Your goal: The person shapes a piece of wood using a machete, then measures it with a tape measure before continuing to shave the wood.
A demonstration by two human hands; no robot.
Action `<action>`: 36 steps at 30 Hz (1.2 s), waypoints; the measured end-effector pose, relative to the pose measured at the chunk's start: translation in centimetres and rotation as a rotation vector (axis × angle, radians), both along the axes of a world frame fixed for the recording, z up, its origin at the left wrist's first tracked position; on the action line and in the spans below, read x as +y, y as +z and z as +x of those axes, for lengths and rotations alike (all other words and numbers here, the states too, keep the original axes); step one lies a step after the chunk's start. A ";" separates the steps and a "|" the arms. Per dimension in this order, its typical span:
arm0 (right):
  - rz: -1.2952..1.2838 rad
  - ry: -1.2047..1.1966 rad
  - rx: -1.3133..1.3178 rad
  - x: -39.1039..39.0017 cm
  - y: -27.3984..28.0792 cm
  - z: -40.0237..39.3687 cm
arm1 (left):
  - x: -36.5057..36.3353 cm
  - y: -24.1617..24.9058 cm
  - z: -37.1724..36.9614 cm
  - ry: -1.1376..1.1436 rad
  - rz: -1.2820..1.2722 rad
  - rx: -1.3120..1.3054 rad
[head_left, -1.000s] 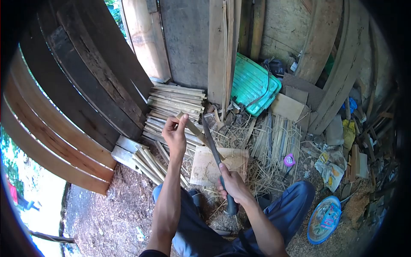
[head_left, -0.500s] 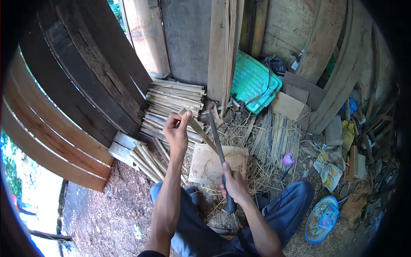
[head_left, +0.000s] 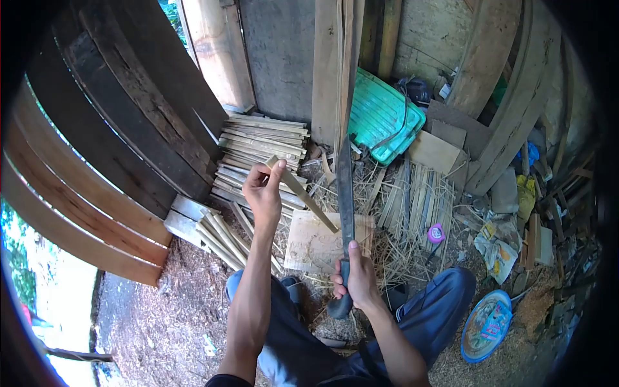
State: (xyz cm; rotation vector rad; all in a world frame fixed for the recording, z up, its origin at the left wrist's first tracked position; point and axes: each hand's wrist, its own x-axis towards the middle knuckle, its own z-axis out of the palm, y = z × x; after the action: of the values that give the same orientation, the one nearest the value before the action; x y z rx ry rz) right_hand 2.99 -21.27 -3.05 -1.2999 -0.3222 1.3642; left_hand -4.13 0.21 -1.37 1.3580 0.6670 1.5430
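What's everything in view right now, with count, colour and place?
Strip: one, tan, left hand
Long knife: one, dark, right hand
Board: one, pale, ground ahead
Slats: many, tan, around board
Ridged plastic piece: one, green, back
Cardboard: several, brown, beside it
Round object: one, pink, right
Dish: one, blue-rimmed, lower right
Wrappers: several, yellow/white, right
Planks: many, brown/grey, walls
Shavings: uncountable, brownish, ground
Left hand, right hand: centre
Legs: two, blue-trousered, below

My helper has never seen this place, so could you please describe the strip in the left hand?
Find the pale board on the ground in front of the knees. Above its left edge, the left hand pinches one flat strip near its top end. Unlike the stacked strips, it is held, slanting toward the dark blade.
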 end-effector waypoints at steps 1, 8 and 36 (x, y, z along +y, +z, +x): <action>0.019 -0.020 -0.022 0.1 0.2 -0.2 | 0.1 -0.1 0.0 -0.004 0.003 0.000; -0.020 0.095 -0.171 0.6 1.9 -0.2 | -0.4 0.4 0.1 -0.010 0.004 -0.011; -0.097 0.129 -0.111 1.8 -0.9 -0.9 | -0.3 0.4 -1.1 0.068 -0.075 0.052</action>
State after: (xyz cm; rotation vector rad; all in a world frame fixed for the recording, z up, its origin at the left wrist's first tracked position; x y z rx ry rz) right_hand 2.13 -19.51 -3.97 -1.4601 -0.4263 1.4333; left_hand -5.19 -0.05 -1.02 1.3348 0.8027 1.5252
